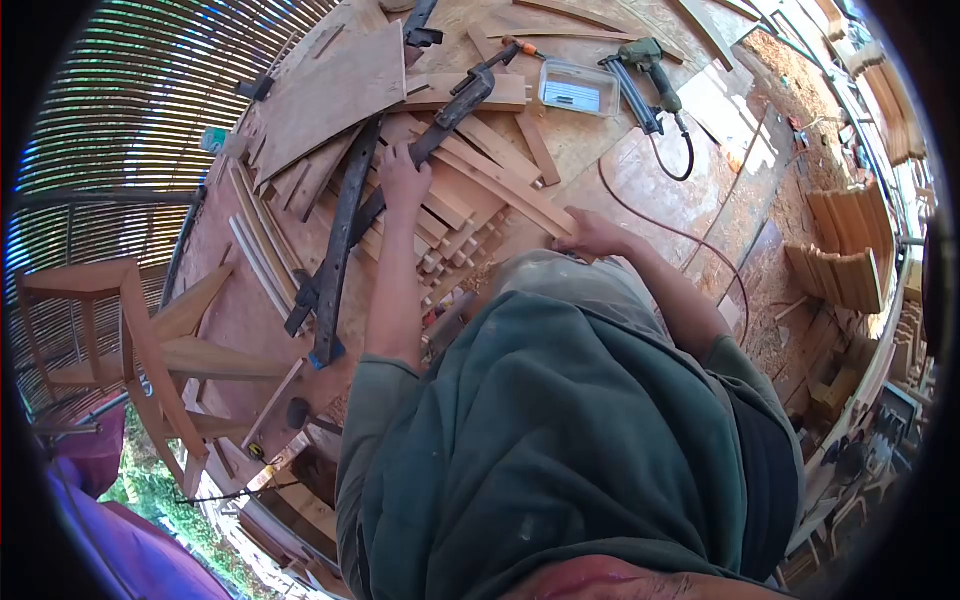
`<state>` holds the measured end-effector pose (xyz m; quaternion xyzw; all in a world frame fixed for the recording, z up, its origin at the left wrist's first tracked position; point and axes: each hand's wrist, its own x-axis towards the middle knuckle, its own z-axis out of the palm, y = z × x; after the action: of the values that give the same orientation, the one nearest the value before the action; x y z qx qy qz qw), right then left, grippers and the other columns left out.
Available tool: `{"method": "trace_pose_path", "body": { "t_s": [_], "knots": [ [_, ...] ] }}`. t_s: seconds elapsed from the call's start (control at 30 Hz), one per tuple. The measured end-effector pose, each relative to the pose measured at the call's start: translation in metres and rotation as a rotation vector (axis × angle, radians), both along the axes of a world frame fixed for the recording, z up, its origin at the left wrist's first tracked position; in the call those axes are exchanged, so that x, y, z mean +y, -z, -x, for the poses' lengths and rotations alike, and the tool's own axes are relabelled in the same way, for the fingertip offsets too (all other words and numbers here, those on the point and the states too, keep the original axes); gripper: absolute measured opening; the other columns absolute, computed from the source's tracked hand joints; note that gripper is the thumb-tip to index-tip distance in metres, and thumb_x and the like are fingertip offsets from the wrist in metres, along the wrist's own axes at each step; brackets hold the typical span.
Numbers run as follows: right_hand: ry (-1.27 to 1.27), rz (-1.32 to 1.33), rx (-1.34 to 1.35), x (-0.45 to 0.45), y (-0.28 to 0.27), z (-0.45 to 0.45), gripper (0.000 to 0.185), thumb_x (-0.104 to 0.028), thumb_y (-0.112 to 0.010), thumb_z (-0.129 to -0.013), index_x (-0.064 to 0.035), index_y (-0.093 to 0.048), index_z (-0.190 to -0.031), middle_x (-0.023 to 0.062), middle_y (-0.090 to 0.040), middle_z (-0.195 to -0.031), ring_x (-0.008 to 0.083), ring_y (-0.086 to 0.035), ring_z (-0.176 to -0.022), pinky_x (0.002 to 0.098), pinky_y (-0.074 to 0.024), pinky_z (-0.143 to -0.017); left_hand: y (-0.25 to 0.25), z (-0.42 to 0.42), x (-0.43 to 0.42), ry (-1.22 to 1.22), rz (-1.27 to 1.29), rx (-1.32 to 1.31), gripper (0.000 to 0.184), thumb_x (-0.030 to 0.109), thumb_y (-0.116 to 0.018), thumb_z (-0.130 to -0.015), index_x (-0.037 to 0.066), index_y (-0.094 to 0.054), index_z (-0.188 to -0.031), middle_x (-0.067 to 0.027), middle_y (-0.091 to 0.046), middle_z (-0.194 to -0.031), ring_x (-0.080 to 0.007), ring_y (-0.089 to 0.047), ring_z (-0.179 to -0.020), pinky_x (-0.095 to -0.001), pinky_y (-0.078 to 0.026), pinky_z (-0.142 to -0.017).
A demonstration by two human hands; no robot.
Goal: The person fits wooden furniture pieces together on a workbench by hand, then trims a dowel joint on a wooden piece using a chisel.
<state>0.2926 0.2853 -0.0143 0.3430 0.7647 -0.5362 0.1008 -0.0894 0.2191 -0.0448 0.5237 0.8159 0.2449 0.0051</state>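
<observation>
My left hand point(404, 180) is closed around the bar of a long dark bar clamp point(455, 110), which lies diagonally across a pile of wood. My right hand point(592, 235) grips the near end of a light wooden strip point(510, 190), close to my lap. The strip runs up and left toward the clamp. Beneath both are more wooden pieces point(450, 208), several with tenons cut on their ends. A second dark metal bar point(350, 230) stretches beside my left forearm, with a blue tip at its near end. The fingers of my right hand are partly hidden.
A nail gun point(650, 75) with a reddish hose point(708, 243) lies beyond my right hand, beside a clear plastic box point(580, 88). Plywood point(330, 95) covers boards at upper left. A wooden chair frame point(135, 320) stands left; curved wooden parts point(840, 250) are stacked right.
</observation>
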Motion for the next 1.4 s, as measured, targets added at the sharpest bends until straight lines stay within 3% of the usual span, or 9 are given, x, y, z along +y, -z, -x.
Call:
{"method": "trace_pose_path", "body": {
  "t_s": [0.07,0.17,0.37,0.57,0.8,0.93,1.1,1.23,1.4],
  "knots": [
    [0.033,0.082,-0.018,0.005,-0.003,-0.015,0.062,-0.049,-0.077,-0.088,-0.0016,-0.056,-0.123,0.0123,-0.072,-0.098,0.0247,-0.069,-0.088,0.0376,-0.0526,-0.077,0.008,0.0,-0.005,-0.007,-0.045,0.046,0.045,0.016,-0.069,-0.076,0.008,-0.061,-0.12,-0.0171,-0.058,-0.115,-0.039,-0.055,-0.114,-0.0525,-0.044,-0.101],
    [0.037,0.299,-0.113,0.004,-0.028,-0.018,0.083,-0.057,-0.078,-0.083,0.0016,-0.051,-0.135,0.0194,-0.069,-0.108,0.0271,-0.068,-0.096,0.0377,-0.0538,-0.082,0.012,-0.003,-0.008,-0.01,0.024,0.103,0.044,0.016,-0.068,-0.076,0.007,-0.062,-0.118,-0.0164,-0.058,-0.114,-0.038,-0.054,-0.116,-0.0515,-0.042,-0.102],
    [0.131,0.278,-0.228,-0.007,-0.033,-0.074,0.071,-0.054,-0.082,-0.082,-0.0043,-0.056,-0.125,0.006,-0.067,-0.087,0.0145,-0.063,-0.073,0.0316,-0.0501,-0.061,-0.001,-0.014,-0.01,-0.039,-0.068,0.091,0.036,0.019,-0.068,-0.075,0.006,-0.063,-0.108,-0.0153,-0.058,-0.114,-0.037,-0.054,-0.115,-0.0505,-0.042,-0.103],
    [0.367,0.367,-0.162,-0.018,-0.077,-0.203,0.066,-0.04,-0.091,-0.075,-0.0026,-0.062,-0.12,0.0012,-0.066,-0.086,0.0109,-0.064,-0.075,0.0275,-0.0519,-0.062,0.004,-0.01,-0.012,-0.044,-0.059,0.128,0.032,0.021,-0.07,-0.074,0.004,-0.063,-0.101,-0.0146,-0.06,-0.11,-0.0369,-0.056,-0.111,-0.0505,-0.042,-0.105],
    [0.818,0.264,0.137,-0.022,-0.127,-0.245,0.052,-0.034,-0.082,-0.084,0.0007,-0.061,-0.117,0.0037,-0.065,-0.084,0.0126,-0.064,-0.069,0.028,-0.054,-0.062,0.007,-0.012,-0.014,-0.023,-0.089,0.112,0.036,0.019,-0.07,-0.073,0.004,-0.063,-0.104,-0.0148,-0.061,-0.112,-0.036,-0.056,-0.113,-0.0494,-0.041,-0.108],
    [0.945,-0.017,0.137,0.072,-0.114,-0.214,0.049,-0.036,-0.079,-0.089,0.0026,-0.063,-0.113,0.0059,-0.067,-0.085,0.0132,-0.065,-0.068,0.0269,-0.0536,-0.061,-0.002,-0.011,-0.008,-0.056,-0.005,0.112,0.037,0.018,-0.071,-0.074,0.004,-0.062,-0.108,-0.0149,-0.061,-0.116,-0.0345,-0.054,-0.12,-0.0482,-0.038,-0.112],
    [0.867,-0.017,0.211,0.257,-0.072,-0.165,0.035,-0.035,-0.075,-0.094,-0.002,-0.066,-0.104,0.003,-0.066,-0.08,0.0122,-0.064,-0.067,0.0266,-0.0509,-0.059,-0.009,-0.02,-0.002,-0.184,0.097,0.062,0.037,0.019,-0.074,-0.073,0.005,-0.066,-0.107,-0.0137,-0.063,-0.117,-0.0319,-0.052,-0.126,-0.0465,-0.036,-0.114],
    [0.563,-0.1,0.067,0.415,-0.016,-0.143,0.033,-0.036,-0.07,-0.096,-0.0057,-0.069,-0.083,0.0008,-0.062,-0.071,0.0081,-0.057,-0.056,0.0257,-0.0402,-0.047,-0.016,-0.025,0.01,-0.252,0.117,0.066,0.033,0.018,-0.075,-0.07,0.006,-0.069,-0.101,-0.0108,-0.067,-0.114,-0.0294,-0.054,-0.126,-0.0448,-0.038,-0.113],
    [0.516,-0.013,0.021,0.533,0.025,-0.093,0.042,-0.045,-0.068,-0.097,-0.003,-0.071,-0.101,0.0019,-0.064,-0.075,0.0074,-0.056,-0.061,0.0269,-0.0416,-0.052,-0.016,-0.027,0.011,-0.282,0.104,0.057,0.033,0.018,-0.076,-0.065,0.008,-0.072,-0.097,-0.008,-0.071,-0.107,-0.0274,-0.057,-0.124,-0.0434,-0.039,-0.112]
  ]
}}
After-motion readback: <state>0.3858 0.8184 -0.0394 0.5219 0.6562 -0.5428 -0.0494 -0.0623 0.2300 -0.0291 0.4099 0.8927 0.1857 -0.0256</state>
